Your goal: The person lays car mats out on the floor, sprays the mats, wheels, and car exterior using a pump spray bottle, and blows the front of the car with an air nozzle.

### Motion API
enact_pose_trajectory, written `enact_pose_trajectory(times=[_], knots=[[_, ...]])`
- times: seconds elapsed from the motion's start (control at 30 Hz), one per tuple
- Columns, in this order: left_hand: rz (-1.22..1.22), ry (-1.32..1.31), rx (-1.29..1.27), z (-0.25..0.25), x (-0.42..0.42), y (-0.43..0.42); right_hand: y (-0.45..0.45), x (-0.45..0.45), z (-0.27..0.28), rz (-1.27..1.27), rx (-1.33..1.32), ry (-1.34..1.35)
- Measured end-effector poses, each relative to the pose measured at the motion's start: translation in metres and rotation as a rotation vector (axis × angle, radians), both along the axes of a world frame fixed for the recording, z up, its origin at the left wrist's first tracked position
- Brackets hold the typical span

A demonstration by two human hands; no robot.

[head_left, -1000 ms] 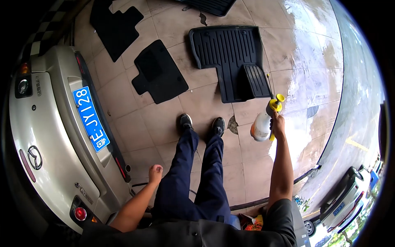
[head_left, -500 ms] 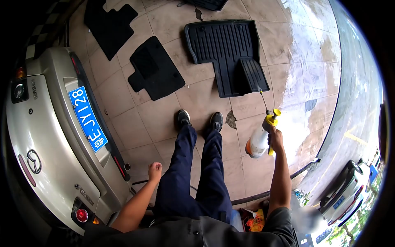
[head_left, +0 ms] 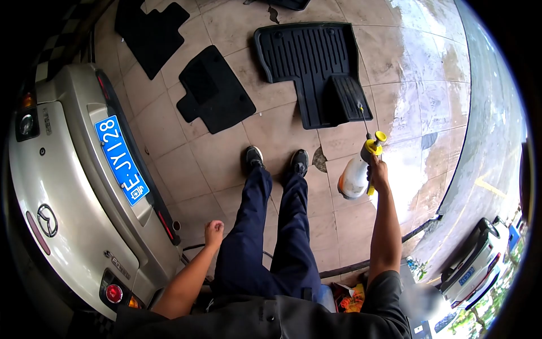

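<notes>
My right hand (head_left: 377, 172) grips the yellow handle of a pump sprayer (head_left: 354, 178), its translucent bottle holding some orange at the base. The sprayer's thin wand reaches forward, its yellow tip over the raised flap of a ribbed black rubber car mat (head_left: 310, 56) on the tiles. My left hand (head_left: 214, 233) hangs by my left thigh with its fingers curled in, and nothing shows in it. Left of the rubber mat lies a black carpet car mat (head_left: 217, 90), with another dark carpet mat (head_left: 149, 37) beyond it.
The rear of a beige car (head_left: 73, 186) takes up the left side. My shoes (head_left: 299, 163) stand on the tiled floor (head_left: 226, 150), which is wet and shiny at right. A white car (head_left: 471, 254) is parked out at lower right. A red-and-orange package (head_left: 351, 298) lies behind me.
The sprayer and my right hand have moved slightly forward, the wand tip now farther over the mat's flap. My left hand has hardly moved. The view has shifted a little.
</notes>
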State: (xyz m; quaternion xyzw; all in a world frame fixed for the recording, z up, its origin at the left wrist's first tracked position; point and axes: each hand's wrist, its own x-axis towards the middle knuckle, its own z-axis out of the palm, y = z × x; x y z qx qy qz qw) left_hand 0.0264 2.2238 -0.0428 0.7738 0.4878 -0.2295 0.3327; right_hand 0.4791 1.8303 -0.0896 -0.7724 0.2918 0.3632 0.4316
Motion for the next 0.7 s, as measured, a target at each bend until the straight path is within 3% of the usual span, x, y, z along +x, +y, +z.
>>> enact_pose_trajectory(times=[0.33,0.47,0.53,0.63,0.7], knots=[[0.035,-0.004,-0.025,-0.002,-0.004,-0.006,0.036,-0.085,-0.009,0.261,-0.139,0.197],[0.039,0.016,0.009,0.005,0.002,-0.003,0.046,-0.119,-0.030,0.468,-0.135,0.131],[0.043,0.021,0.005,0.008,0.003,0.002,0.048,-0.125,-0.037,0.441,-0.114,0.149],[0.045,0.027,0.003,0.006,0.000,0.008,0.057,-0.113,-0.027,0.140,-0.027,0.171],[0.046,0.029,0.004,0.006,0.001,0.010,0.068,-0.104,-0.025,0.122,0.001,0.144]])
